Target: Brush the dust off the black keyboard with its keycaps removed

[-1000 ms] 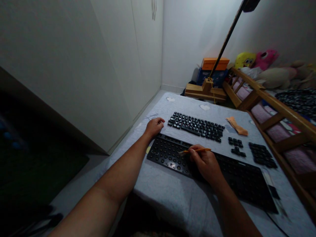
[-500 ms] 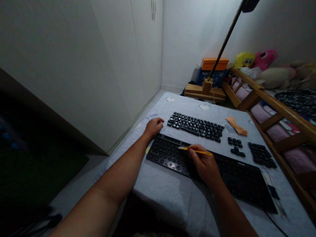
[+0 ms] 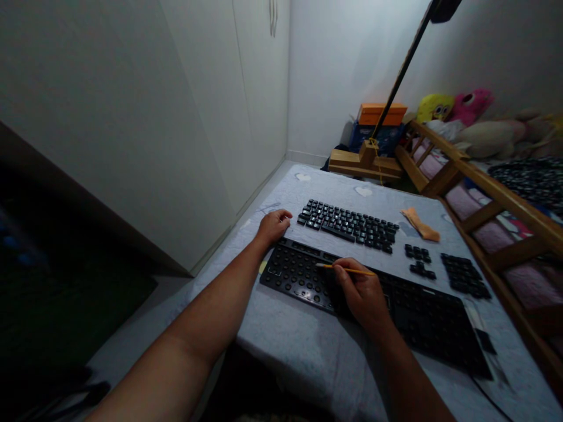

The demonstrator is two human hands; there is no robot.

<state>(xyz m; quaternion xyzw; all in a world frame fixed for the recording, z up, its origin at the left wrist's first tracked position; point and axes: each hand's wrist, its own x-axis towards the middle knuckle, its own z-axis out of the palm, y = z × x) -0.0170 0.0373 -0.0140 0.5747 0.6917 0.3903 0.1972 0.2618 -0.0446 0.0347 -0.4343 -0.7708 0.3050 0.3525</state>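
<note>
My right hand (image 3: pixel 361 292) pinches a thin yellow paintbrush (image 3: pixel 357 271), its pale bristles pointing left over a black keyboard base (image 3: pixel 295 271). The base has its keycaps off, showing rows of round key posts; my right hand and forearm hide part of its middle. Beyond the far left corner of the base, my left hand (image 3: pixel 275 225) rests on the cloth with loosely bent fingers, holding nothing. Removed black keycaps (image 3: pixel 347 225) lie in keyboard order behind the base. Smaller groups of arrow and navigation keycaps (image 3: pixel 417 254) and number-pad keycaps (image 3: pixel 465 275) lie to the right.
A folded orange cloth (image 3: pixel 420 225) lies behind the smaller keycaps. The pale patterned cover (image 3: pixel 281 328) spreads under everything. A white wardrobe (image 3: pixel 197 146) stands left, a wooden bed rail (image 3: pixel 497 199) right. A wooden stand (image 3: pixel 365 161) with a dark pole is at the back.
The paintbrush has turned slightly in my right hand, and its tip has shifted a little left over the key posts. My left hand stays in place.
</note>
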